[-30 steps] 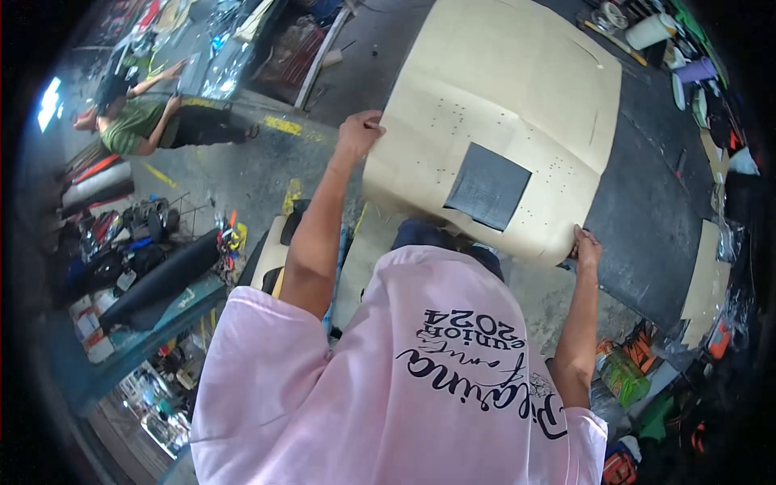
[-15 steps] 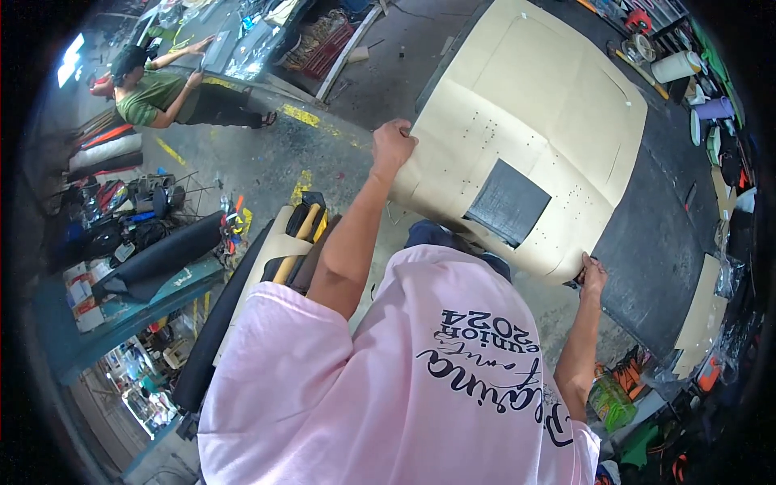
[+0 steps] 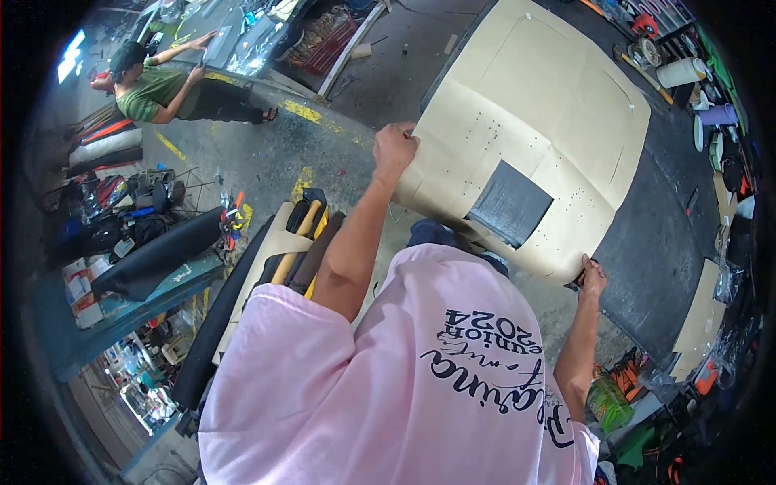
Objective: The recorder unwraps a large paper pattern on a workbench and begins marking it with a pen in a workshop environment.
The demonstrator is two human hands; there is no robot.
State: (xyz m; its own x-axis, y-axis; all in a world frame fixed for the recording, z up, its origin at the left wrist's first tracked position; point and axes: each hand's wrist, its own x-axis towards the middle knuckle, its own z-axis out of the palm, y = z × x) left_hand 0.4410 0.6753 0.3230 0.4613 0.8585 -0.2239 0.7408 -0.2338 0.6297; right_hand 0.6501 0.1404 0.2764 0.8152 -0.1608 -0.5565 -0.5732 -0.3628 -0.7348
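Observation:
A large tan cardboard pattern sheet [image 3: 566,89] lies over a dark worktable [image 3: 655,234], its near edge curving down past the table's front. It has a square cutout, clusters of small punched holes and fold creases; dark material shows through the cutout [image 3: 511,204]. My left hand [image 3: 395,150] grips the sheet's left edge with fingers closed round it. At the near right corner my right hand [image 3: 592,276] pinches the sheet, thumb on top. The fingers underneath are partly hidden.
Rolled materials [image 3: 303,234] stand close on my left. Farther left, a person in a green shirt [image 3: 153,93] works at another table. A red crate [image 3: 327,48] sits beyond. Along the table's right side are a white roll [image 3: 681,73], a purple roll [image 3: 716,115] and cardboard scraps [image 3: 699,319].
Both hands keep their hold on the sheet, which has shifted only very slightly to the right in view. The person in green has moved their head a little.

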